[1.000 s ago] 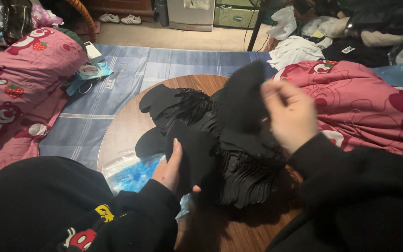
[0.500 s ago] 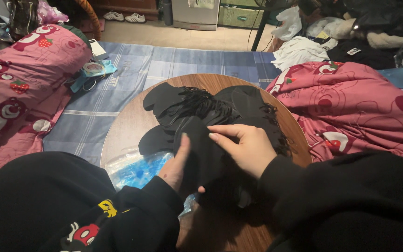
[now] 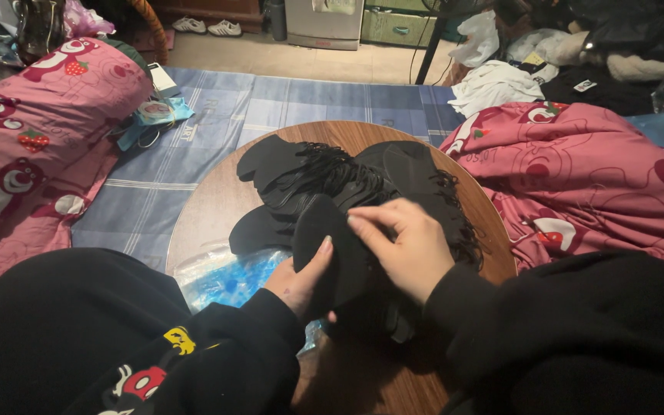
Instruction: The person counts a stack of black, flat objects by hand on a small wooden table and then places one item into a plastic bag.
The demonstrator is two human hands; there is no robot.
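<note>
Fingers: our right hand (image 3: 409, 250) pinches the top edge of one black fabric piece (image 3: 332, 246); our left hand (image 3: 301, 280) cups it from below, thumb up its face.
Location: piece sits at the near end of the black pile (image 3: 347, 184) on the round wooden table (image 3: 209, 200).
Handling: we judge it light, limp and thin; fringed edges may snag, so grip the plain rim.
Surroundings: blue plastic bag (image 3: 224, 280) just left; pink bedding (image 3: 601, 184) beside.
Change: half a second ago our right hand lay flatter, further left on the pile.
</note>
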